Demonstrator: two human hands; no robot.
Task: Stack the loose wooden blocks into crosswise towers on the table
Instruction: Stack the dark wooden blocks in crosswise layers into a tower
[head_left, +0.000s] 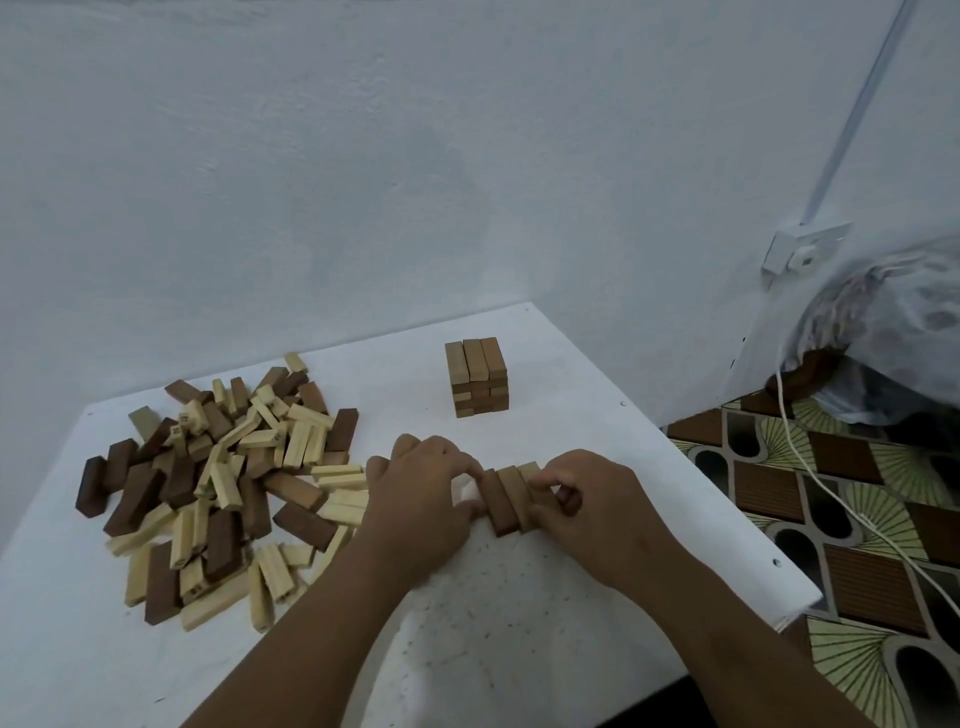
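From over the person's shoulder, a white square-cornered table (519, 613) stands pushed against a pale blue-white wall (363, 156). To the right a wall socket (802, 252) feeds a white cable (831, 493) that trails down over a patterned brown-and-green floor (852, 519), and a bulky bundle wrapped in clear plastic (893, 332) sits in the corner.

On the left half of the table lies a large heap of loose wooden blocks (218, 488) — dark brown, mid-brown and pale ones jumbled together, too many and too overlapped to count. Toward the back stands one finished crosswise tower of mid-brown blocks (477, 376), three blocks across its top layer, well apart from the hands.

Nearer the front edge lies a row of three brown blocks (506, 499) side by side, flat on the table. The left hand (421, 493) presses its fingertips against the row's left side, and the right hand (587, 509) pinches its right side with curled fingers — the row sits squeezed between the two. The right hand hides part of the rightmost block.
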